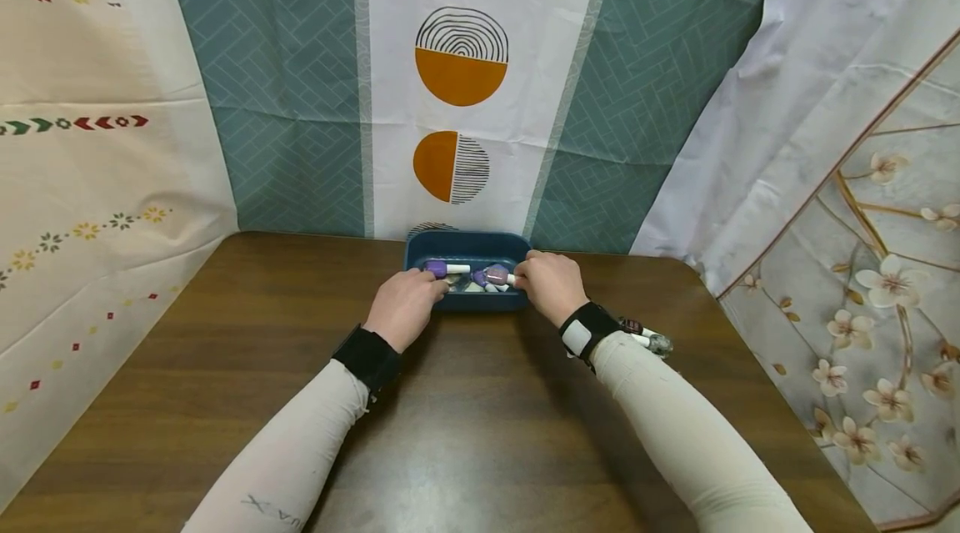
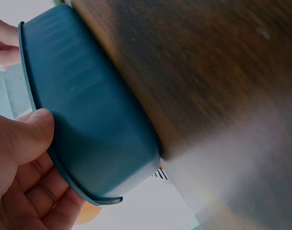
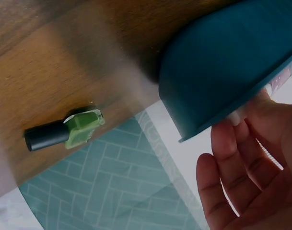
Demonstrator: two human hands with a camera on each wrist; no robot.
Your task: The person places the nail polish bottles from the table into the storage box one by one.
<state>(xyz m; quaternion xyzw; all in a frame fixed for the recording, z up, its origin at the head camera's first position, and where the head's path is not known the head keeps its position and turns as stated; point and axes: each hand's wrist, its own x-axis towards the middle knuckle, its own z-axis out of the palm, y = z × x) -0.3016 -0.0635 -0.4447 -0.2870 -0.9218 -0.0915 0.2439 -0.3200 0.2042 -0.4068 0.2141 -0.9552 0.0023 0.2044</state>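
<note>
A dark blue plastic bin (image 1: pixel 468 243) stands at the back of the table with several nail polish bottles inside. My left hand (image 1: pixel 402 306) grips its front left rim; in the left wrist view the thumb (image 2: pixel 40 129) presses the outer wall and the fingers curl behind the rim. Near those fingers a purple nail polish bottle (image 1: pixel 435 268) with a white cap lies in the bin. Over the bin's right end, my right hand (image 1: pixel 553 284) pinches the white cap of a mauve nail polish bottle (image 1: pixel 497 275). The right wrist view shows this cap (image 3: pixel 237 117) only partly, between fingers and thumb.
On the wooden table (image 1: pixel 450 433), beside my right wrist, lie a dark red nail polish bottle (image 1: pixel 632 326) and a greyish one (image 1: pixel 660 344). A green nail polish bottle (image 3: pixel 83 128) with a black cap lies right of the bin. Patterned cloths (image 1: pixel 292 82) hang behind the table.
</note>
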